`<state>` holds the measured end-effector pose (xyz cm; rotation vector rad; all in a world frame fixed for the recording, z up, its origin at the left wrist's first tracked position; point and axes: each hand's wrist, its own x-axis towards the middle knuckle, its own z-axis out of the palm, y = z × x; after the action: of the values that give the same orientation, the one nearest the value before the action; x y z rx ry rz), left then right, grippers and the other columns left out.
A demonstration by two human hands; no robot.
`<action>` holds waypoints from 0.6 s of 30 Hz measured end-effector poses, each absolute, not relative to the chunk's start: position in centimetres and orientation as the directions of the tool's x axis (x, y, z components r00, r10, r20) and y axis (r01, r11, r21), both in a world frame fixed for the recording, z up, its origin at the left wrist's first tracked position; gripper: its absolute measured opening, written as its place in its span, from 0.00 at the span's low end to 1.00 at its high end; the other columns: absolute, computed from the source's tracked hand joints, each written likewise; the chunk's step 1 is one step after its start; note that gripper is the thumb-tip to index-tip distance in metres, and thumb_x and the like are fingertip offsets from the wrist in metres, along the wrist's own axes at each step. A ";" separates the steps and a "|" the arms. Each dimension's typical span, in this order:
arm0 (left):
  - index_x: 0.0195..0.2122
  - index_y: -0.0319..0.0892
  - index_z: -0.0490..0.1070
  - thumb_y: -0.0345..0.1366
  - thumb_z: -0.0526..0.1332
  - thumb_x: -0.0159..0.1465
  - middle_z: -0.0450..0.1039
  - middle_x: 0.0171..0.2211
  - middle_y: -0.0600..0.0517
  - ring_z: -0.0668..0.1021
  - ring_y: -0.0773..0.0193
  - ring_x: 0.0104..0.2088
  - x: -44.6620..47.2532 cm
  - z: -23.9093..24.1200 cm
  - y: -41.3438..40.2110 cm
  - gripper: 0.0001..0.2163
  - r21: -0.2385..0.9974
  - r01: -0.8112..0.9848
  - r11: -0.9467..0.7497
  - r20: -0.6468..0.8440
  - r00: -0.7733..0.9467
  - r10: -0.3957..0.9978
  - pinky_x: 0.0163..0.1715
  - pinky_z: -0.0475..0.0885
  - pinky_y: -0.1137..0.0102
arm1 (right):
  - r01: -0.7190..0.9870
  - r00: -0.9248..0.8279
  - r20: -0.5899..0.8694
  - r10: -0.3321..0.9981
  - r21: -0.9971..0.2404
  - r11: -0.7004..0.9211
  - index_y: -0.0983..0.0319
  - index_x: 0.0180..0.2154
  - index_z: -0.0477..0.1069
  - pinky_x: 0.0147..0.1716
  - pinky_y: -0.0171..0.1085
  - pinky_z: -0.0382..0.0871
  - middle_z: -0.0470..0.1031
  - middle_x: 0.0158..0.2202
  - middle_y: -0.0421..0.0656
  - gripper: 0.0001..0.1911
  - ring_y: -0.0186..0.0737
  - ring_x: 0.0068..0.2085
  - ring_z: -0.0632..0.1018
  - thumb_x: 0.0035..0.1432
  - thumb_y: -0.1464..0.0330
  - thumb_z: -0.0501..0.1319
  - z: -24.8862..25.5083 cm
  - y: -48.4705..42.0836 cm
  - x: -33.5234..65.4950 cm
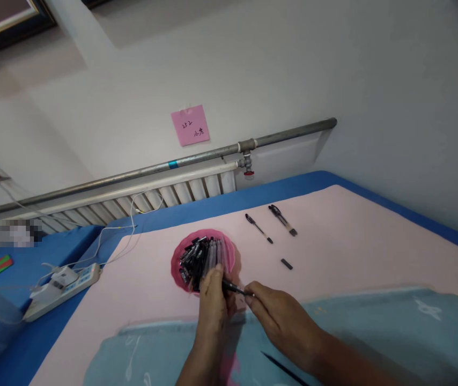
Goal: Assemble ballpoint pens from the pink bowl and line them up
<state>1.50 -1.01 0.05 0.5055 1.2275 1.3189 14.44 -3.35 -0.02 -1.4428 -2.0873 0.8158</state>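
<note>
Between my two hands is a dark pen (234, 287), lying roughly level just in front of a pink basket (231, 247). My left hand (214, 297) is closed around its left end, and my right hand (271, 311) pinches the thin right end. Black pen parts and clear tubes (212, 256) fill the basket. On the pink table cover lie a single pen (259, 228), a pair of pens (282, 220) side by side, and a short black cap (287, 264). My fingers hide part of the held pen.
A teal patterned cloth (357, 321) covers the near edge. At left sits a power strip (62, 292) with white plugs and cables. Behind the table are a radiator (181, 191) and a metal pipe (205, 156). A thin dark stick-like thing (283, 367) shows at the bottom.
</note>
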 end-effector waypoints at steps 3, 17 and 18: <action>0.21 0.42 0.61 0.52 0.62 0.50 0.55 0.13 0.62 0.58 0.75 0.13 1.7 0.2 -1.1 0.19 0.855 -0.445 0.268 -0.375 -0.171 0.911 0.13 0.53 0.78 | 0.714 -0.327 0.079 0.942 -0.632 0.301 0.58 0.30 0.62 0.27 0.33 0.58 0.72 0.26 0.39 0.14 0.37 0.28 0.73 0.65 0.64 0.43 0.1 -3.4 14.2; 0.21 0.43 0.58 0.59 0.58 0.49 0.49 0.10 0.64 0.53 0.77 0.09 2.1 1.2 -1.5 0.22 0.832 -0.516 0.204 -0.399 -0.302 0.866 0.09 0.47 0.79 | 0.668 -0.342 0.206 0.917 -0.634 0.391 0.59 0.31 0.64 0.28 0.32 0.60 0.74 0.27 0.40 0.13 0.36 0.28 0.74 0.64 0.65 0.45 0.3 -3.8 13.5; 0.21 0.43 0.58 0.58 0.58 0.50 0.50 0.10 0.63 0.53 0.77 0.09 1.9 1.2 -1.4 0.22 0.830 -0.521 0.202 -0.399 -0.300 0.867 0.09 0.47 0.79 | 0.658 -0.340 0.206 0.918 -0.645 0.388 0.59 0.31 0.64 0.27 0.32 0.60 0.74 0.27 0.40 0.13 0.36 0.27 0.74 0.64 0.65 0.45 0.3 -3.8 13.5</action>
<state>1.92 -1.39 1.19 0.3854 1.2379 1.4328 13.48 -3.79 0.34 -1.3463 -2.1055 0.6223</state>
